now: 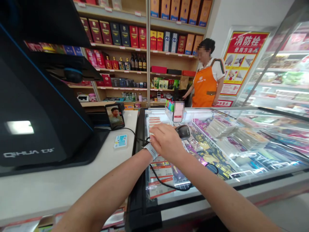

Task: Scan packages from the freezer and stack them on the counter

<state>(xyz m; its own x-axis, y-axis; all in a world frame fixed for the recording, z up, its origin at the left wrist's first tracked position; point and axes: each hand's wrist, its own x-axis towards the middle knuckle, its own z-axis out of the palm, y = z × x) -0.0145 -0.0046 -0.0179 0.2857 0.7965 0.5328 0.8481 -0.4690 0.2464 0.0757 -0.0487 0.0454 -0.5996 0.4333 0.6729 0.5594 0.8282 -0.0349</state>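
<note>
My two hands are together over the glass lid of a display freezer [169,193]. My right hand [170,138] lies on top, its fingers bent and pressed together over my left hand [154,143]. A light watch strap [152,150] is on my left wrist. Most of my left hand is covered, so its fingers do not show. A black barcode scanner [183,131] pokes out just beyond my right hand; whether a hand grips its handle is hidden. Its black cable [160,180] loops across the glass. Price labels [161,190] line the freezer's left side.
A large black checkout terminal [43,122] stands on the white counter [60,187]. Beside it are a propped phone [114,116] and a small card stand [120,141]. A phone showing a screen [178,112] stands past my hands. Behind the freezer is a person in an orange apron [205,83].
</note>
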